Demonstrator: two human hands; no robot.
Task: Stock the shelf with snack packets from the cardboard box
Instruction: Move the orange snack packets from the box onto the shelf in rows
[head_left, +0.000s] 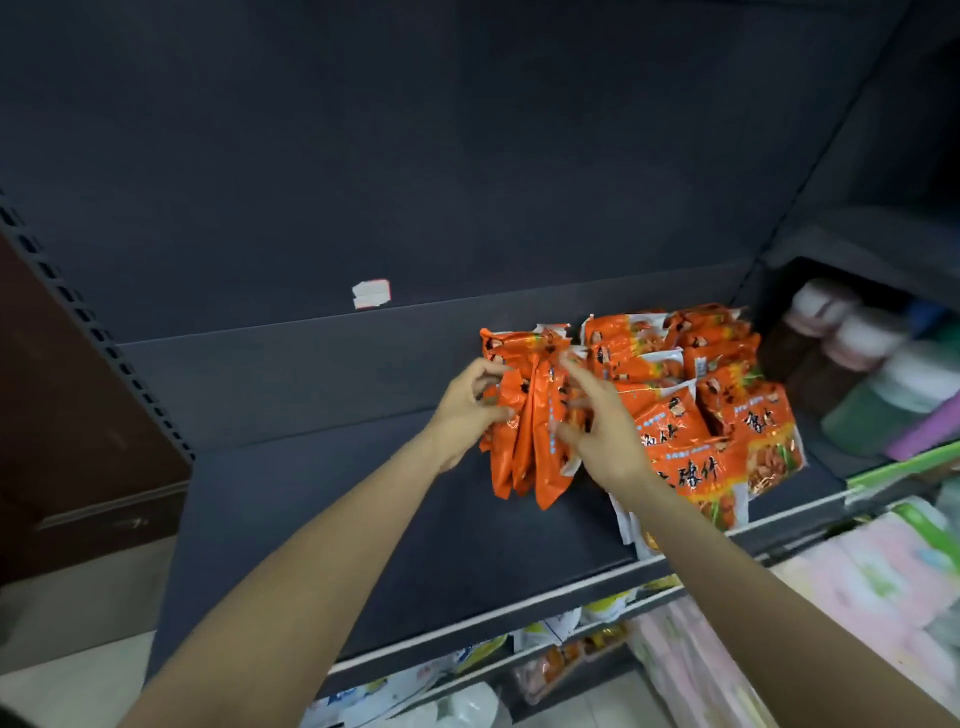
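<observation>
At the centre of the frame, on a dark shelf (322, 467) of a shop rack, two bare hands work a bunch of orange snack packets (524, 431) standing on edge. The left hand (467, 410) grips the bunch from its left side, fingers curled round the foil, while the right hand (602, 431) pinches the same bunch from the right, so the packets sit clamped between the two grips. Just to the right of the hands, touching the held bunch, a stack of matching orange packets (727, 415) lies overlapped on the shelf, running from the back wall to the front lip, where the nearest packets hang slightly over the edge. A small white price sticker (371, 294) clings to the back panel, upper left of the packets. In the right of the frame, the neighbouring bay holds rolled towels (872, 374) in pink, brown and green. Below the shelf, lower in the frame, further packaged goods (561, 654) fill another tier, and pastel wrapped packs (862, 582) sit at the lower right. The cardboard box is out of view.
</observation>
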